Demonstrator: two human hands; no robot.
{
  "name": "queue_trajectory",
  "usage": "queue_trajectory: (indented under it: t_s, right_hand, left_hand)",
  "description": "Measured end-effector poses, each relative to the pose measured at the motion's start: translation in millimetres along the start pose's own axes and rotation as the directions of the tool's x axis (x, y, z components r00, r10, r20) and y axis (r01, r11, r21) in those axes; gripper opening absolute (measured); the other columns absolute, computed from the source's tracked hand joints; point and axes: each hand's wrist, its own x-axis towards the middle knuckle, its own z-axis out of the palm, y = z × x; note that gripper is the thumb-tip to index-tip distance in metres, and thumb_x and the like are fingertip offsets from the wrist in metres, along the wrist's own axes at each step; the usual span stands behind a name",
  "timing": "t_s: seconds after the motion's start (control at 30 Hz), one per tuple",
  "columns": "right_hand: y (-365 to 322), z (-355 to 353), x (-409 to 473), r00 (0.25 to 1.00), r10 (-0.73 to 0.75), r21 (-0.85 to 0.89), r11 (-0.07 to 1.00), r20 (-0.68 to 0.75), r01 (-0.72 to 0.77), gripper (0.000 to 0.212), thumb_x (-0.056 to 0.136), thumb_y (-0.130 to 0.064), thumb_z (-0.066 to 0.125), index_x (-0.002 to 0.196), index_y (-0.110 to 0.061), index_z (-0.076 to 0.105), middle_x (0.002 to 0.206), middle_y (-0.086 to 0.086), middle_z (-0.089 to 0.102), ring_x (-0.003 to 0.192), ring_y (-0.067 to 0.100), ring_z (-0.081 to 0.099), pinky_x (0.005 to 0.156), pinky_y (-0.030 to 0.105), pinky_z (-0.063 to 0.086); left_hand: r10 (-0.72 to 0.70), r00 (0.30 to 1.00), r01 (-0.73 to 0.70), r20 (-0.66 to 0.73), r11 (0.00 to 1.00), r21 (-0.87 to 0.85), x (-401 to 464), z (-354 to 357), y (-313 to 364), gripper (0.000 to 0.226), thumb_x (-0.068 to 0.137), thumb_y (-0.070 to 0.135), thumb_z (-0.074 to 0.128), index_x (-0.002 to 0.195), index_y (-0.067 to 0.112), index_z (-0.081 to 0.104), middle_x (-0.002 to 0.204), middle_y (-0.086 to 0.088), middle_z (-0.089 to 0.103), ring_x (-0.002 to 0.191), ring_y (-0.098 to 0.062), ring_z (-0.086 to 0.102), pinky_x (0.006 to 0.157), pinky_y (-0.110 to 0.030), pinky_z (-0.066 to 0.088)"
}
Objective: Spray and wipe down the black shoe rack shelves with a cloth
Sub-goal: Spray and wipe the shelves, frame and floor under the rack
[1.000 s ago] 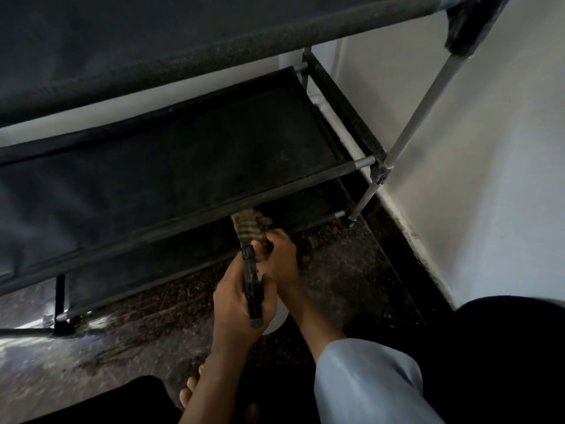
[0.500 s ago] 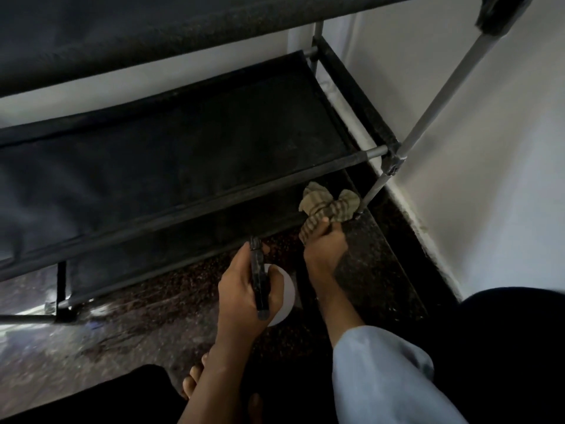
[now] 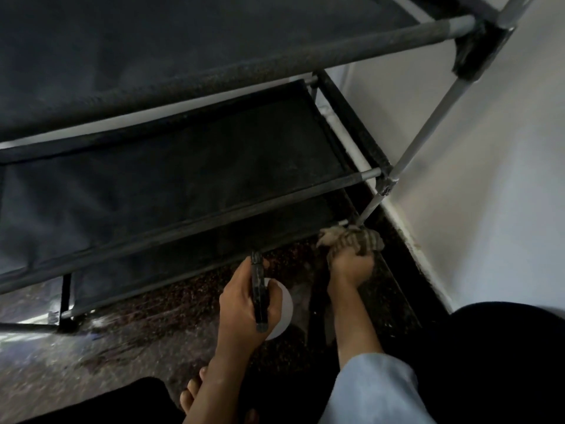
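The black shoe rack [image 3: 183, 191] fills the upper left, with dark fabric shelves on grey tubes. My right hand [image 3: 350, 266] grips a bunched striped cloth [image 3: 354, 240] and holds it against the foot of the rack's front right leg, at the right end of the lowest shelf. My left hand [image 3: 244, 304] holds a spray bottle [image 3: 275, 310] by its black trigger head; the white body shows under my fingers, above the floor in front of the lowest shelf.
A white wall [image 3: 474, 179] with a dark skirting runs close along the rack's right side. The dark speckled floor [image 3: 137, 347] looks wet and shiny at left. My knees and a bare foot [image 3: 191, 396] sit at the bottom edge.
My right hand has carried the cloth from the middle of the lowest shelf's front to the right, down to the corner leg. My left hand with the bottle stayed roughly in place.
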Motion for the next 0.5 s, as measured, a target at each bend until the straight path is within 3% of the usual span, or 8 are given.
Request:
queue_trajectory:
  t_s: [0.07, 0.13, 0.27, 0.33, 0.43, 0.5]
  right_hand:
    - [0, 11, 11, 0.997, 0.035, -0.112, 0.993, 0.069, -0.027, 0.049, 0.085, -0.031, 0.065, 0.123, 0.0, 0.06, 0.116, 0.02, 0.065, 0.11, 0.033, 0.061, 0.095, 0.038, 0.049]
    - [8, 19, 11, 0.991, -0.056, -0.257, 0.963, 0.124, 0.086, 0.058, 0.084, -0.036, 0.066, 0.127, 0.001, 0.056, 0.121, 0.021, 0.061, 0.113, 0.033, 0.058, 0.1, 0.035, 0.045]
    - [23, 13, -8, 0.954, -0.229, -0.425, 0.857, 0.195, 0.293, 0.055, 0.086, -0.034, 0.044, 0.12, 0.007, 0.058, 0.117, 0.029, 0.06, 0.11, 0.041, 0.057, 0.096, 0.038, 0.042]
    - [27, 11, -31, 0.924, -0.263, -0.494, 0.785, 0.279, 0.373, 0.048, 0.087, -0.029, 0.046, 0.119, 0.004, 0.058, 0.119, 0.027, 0.059, 0.109, 0.039, 0.057, 0.095, 0.039, 0.042]
    - [38, 16, -65, 0.808, -0.31, -0.509, 0.65, 0.501, 0.564, 0.034, 0.09, -0.027, 0.054, 0.113, -0.003, 0.063, 0.12, 0.018, 0.061, 0.115, 0.033, 0.057, 0.101, 0.039, 0.042]
    - [31, 18, -72, 0.772, -0.268, -0.513, 0.616, 0.577, 0.597, 0.03, 0.092, -0.03, 0.052, 0.107, -0.007, 0.064, 0.114, 0.013, 0.064, 0.112, 0.029, 0.058, 0.1, 0.035, 0.042]
  left_hand:
    - [-0.001, 1.0, 0.001, -0.001, 1.0, 0.009, 0, 1, 0, 0.01, 0.081, 0.03, 0.054, 0.087, 0.023, 0.052, 0.061, 0.0, 0.052, 0.047, -0.011, 0.05, 0.049, -0.018, 0.041]
    - [-0.004, 1.0, 0.004, -0.001, 1.0, 0.016, 0, 1, -1, 0.012, 0.081, 0.03, 0.054, 0.087, 0.021, 0.052, 0.064, -0.001, 0.053, 0.049, -0.012, 0.051, 0.048, -0.022, 0.043]
    - [-0.028, 1.0, 0.028, 0.01, 1.0, -0.001, -1, 2, -2, 0.008, 0.082, 0.026, 0.056, 0.089, 0.024, 0.051, 0.068, -0.002, 0.054, 0.053, -0.013, 0.052, 0.05, -0.03, 0.045]
    - [-0.035, 0.999, 0.035, 0.017, 0.999, -0.012, -1, 1, -1, 0.009, 0.081, 0.026, 0.056, 0.089, 0.024, 0.053, 0.069, 0.0, 0.054, 0.054, -0.011, 0.052, 0.052, -0.024, 0.043]
    - [-0.008, 1.0, 0.008, 0.017, 1.0, -0.002, -1, -4, 3, 0.016, 0.078, 0.025, 0.056, 0.094, 0.026, 0.056, 0.077, 0.005, 0.059, 0.066, -0.006, 0.058, 0.061, -0.014, 0.044]
    - [0.018, 1.0, -0.018, 0.013, 1.0, 0.025, -3, -6, 7, 0.018, 0.078, 0.022, 0.056, 0.096, 0.027, 0.056, 0.078, 0.007, 0.059, 0.066, -0.004, 0.058, 0.063, -0.013, 0.045]
